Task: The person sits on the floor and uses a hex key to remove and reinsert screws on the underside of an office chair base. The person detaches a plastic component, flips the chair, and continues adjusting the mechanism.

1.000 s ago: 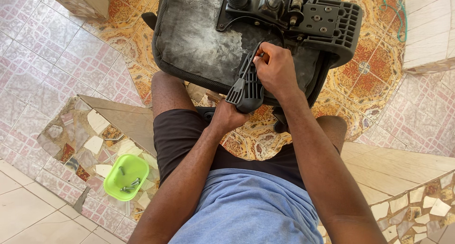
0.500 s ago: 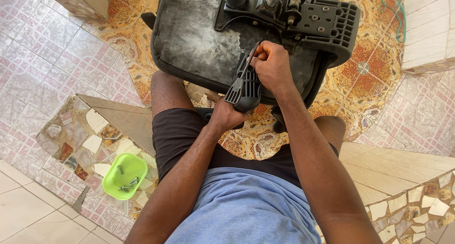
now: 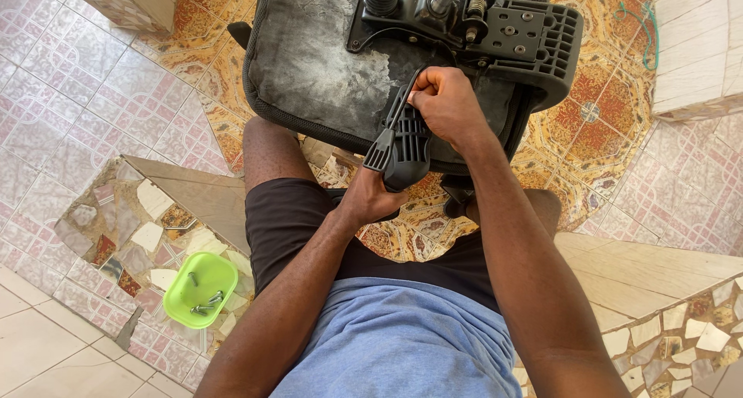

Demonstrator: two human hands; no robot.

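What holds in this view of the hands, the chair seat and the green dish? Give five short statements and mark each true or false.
1. The right hand grips the top of the black ribbed plastic part. True.
2. The left hand lies flat on the floor. False: it holds the lower end of the plastic part.
3. The upturned chair seat shows its underside, with the black metal mechanism plate on it. True.
4. The green dish stands on the seat. False: it stands on the tiled floor by the person's left leg.
5. The green dish holds screws. True.
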